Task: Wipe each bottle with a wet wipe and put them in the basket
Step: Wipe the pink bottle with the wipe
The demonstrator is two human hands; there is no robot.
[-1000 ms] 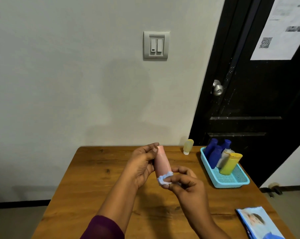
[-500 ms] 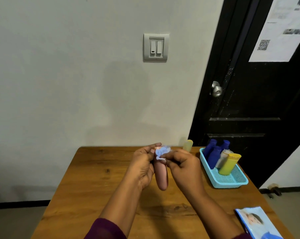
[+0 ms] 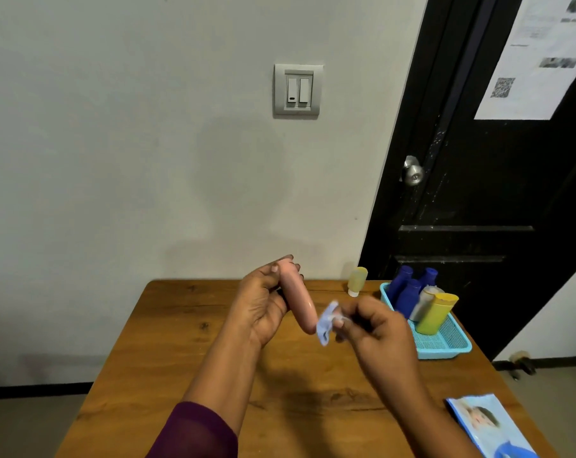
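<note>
Above the middle of the wooden desk (image 3: 181, 358), the left hand (image 3: 260, 309) grips a pink bottle (image 3: 296, 299) by its upper end, fingers and thumb curled round it. The bottle is tilted, with its lower end slanting toward the right. The right hand (image 3: 379, 332), somewhat blurred, pinches a crumpled pale-blue wet wipe (image 3: 326, 323) in curled fingertips, and the wipe touches the bottle's lower end.

A turquoise basket (image 3: 445, 350) sits at the right edge of the desk, toward the far right corner. It holds three dark blue bottles (image 3: 409, 294), a greyish bottle (image 3: 424, 302) and a yellow bottle (image 3: 435, 314), all leaning. A pale yellow bottle (image 3: 357, 280) stands cap down at the far edge, just beside the basket and apart from it. A wet wipe packet (image 3: 488, 424) lies at the near right corner.
</note>
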